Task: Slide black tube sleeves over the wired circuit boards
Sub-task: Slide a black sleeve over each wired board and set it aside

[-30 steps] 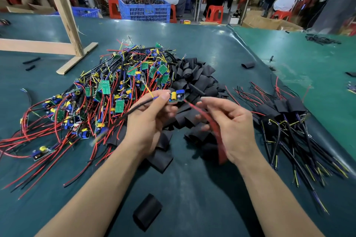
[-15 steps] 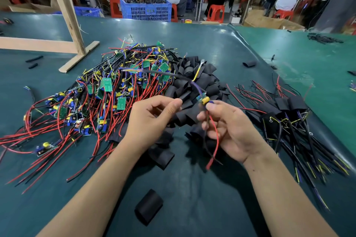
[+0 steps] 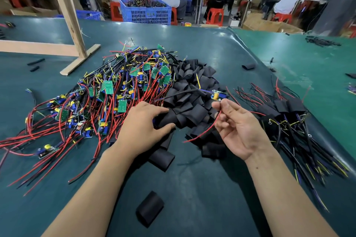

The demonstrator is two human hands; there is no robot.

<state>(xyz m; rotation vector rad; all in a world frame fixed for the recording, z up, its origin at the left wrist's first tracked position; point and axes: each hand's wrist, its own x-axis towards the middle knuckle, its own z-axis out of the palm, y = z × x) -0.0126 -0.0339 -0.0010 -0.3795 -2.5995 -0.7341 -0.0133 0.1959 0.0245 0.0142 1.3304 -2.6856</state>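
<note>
Dozens of wired circuit boards (image 3: 107, 94), too tangled for me to count, form the pile at far left: green and blue boards knotted in red, black and yellow leads on the green table (image 3: 192, 188).

One left hand (image 3: 142, 127), next along, rests palm-down at the near edge of the sleeve heap. Its fingers are spread and lightly curled over the sleeves, touching them; I cannot tell whether any single sleeve is yet pinched.

Many black tube sleeves (image 3: 192, 90), likewise beyond counting, fill the centre heap. Most lie flattened, with long axes pointing every way. Three loose sleeves lie apart from it that I can count: one near sleeve (image 3: 150, 210) towards me between the forearms, its axis running diagonally, one by the left wrist, and a far sleeve (image 3: 248, 66) up the table.

One held board (image 3: 218, 95) sits just above the right fingertips, with its black cable trailing left over the heap and its red wire (image 3: 204, 131) hanging down towards me.

One right hand (image 3: 240, 127), palm up, pinches that red wire between thumb and forefinger, the other fingers loosely curled.

I judge the coming move turns on this: the sleeves lie directly under the left hand, well left of the held board, so the left hand fetches.

One sleeved batch (image 3: 289, 113), uncounted, lies far right.
</note>
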